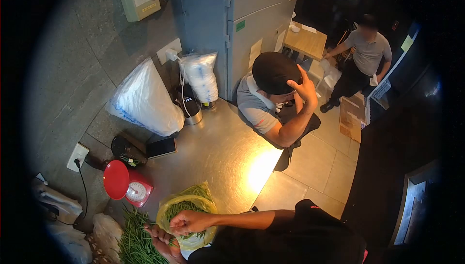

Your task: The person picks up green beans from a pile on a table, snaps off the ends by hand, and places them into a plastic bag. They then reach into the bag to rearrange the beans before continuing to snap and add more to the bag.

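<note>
At the bottom left, a pile of green beans [133, 235] lies on the steel table. Beside it stands an open yellow plastic bag [206, 198] with green beans inside. My right hand [190, 222] is over the bag's opening, its fingers pinched together on something too small to make out. Lower and to the left, between pile and bag, my left hand [163, 242] has its fingers curled round a few green beans. The two hands are close together.
A red scale [137, 192], a phone [162, 148] and a dark cup [128, 150] stand left on the steel table [213, 143]. White plastic bags [147, 102] lean at the wall. One person [276, 94] sits at the table's far edge; another [365, 51] stands beyond.
</note>
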`<state>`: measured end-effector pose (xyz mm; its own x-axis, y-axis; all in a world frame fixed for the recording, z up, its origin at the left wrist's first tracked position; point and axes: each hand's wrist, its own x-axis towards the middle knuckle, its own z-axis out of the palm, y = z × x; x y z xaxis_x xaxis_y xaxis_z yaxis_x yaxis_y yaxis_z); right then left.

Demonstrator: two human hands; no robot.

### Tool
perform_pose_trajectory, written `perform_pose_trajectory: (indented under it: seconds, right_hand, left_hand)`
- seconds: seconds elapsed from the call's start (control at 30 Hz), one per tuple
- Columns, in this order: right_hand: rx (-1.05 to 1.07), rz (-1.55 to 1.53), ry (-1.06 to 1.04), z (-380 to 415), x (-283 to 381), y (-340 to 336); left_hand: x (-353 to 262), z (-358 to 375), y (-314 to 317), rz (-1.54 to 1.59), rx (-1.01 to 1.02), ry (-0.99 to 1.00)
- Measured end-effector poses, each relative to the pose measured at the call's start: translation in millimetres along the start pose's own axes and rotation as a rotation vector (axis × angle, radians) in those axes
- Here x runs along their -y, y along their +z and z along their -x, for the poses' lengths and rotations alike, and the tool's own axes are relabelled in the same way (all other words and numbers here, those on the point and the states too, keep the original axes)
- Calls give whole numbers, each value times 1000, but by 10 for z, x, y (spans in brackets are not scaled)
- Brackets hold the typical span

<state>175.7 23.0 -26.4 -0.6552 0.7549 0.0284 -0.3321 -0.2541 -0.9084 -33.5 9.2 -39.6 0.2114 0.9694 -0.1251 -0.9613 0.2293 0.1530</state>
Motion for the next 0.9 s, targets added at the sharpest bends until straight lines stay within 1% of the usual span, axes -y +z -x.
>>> perform_pose_trajectory:
  seconds: [0.03,0.07,0.1,0.13,0.17,0.2,0.23,0.27,0.3,0.33,0.4,0.43,0.5,0.6,0.63,0.7,0.77,0.83,0.9]
  right_hand:
    - [0,0,0,-3,-16,-50]
    - [-80,436,-86,-7,-36,-113]
    - [-160,872,-173,-20,-86,-188]
    - [-161,871,-175,-59,-258,-259]
    - [-296,1167,-181,-115,-551,-322]
    - [-433,1461,-185,-151,-783,-363]
    - [-434,1457,-187,-171,-916,-392]
    - [-421,1571,-117,-191,-1020,-413]
    - [-406,1686,-44,-194,-1000,-401]
    - [-404,1685,-46,-202,-981,-388]
    - [-279,1656,71,-215,-890,-362]
    - [-279,1655,73,-224,-823,-343]
    - [-165,1600,223,-247,-760,-339]
    - [-216,1614,177,-239,-870,-364]
    - [-215,1614,178,-250,-965,-399]
    - [-346,1668,22,-251,-1069,-447]
    - [-351,1632,11,-245,-1085,-466]
    - [-353,1597,-5,-238,-960,-455]
    - [-263,1519,74,-219,-762,-386]
  left_hand:
    - [-31,4,7,7,5,-14]
    - [-55,26,-40,-180,-60,113]
    - [-46,47,49,-181,-60,113]
    - [-15,76,246,-400,-286,224]
    - [48,94,433,-617,-514,335]
    - [167,100,590,-849,-645,456]
    - [70,103,466,-853,-646,458]
    - [-99,100,237,-904,-624,515]
    - [-143,93,217,-953,-601,571]
    - [-158,110,183,-953,-603,573]
    - [-144,141,162,-1068,-599,632]
    - [-196,136,92,-1069,-600,630]
    - [-303,108,-89,-980,-661,533]
    - [-289,101,-205,-961,-626,523]
    - [-207,85,-68,-961,-626,523]
    - [-36,63,176,-918,-686,557]
    - [-53,76,154,-938,-670,547]
    - [-103,80,82,-956,-653,542]
    - [-191,74,-83,-1063,-676,551]
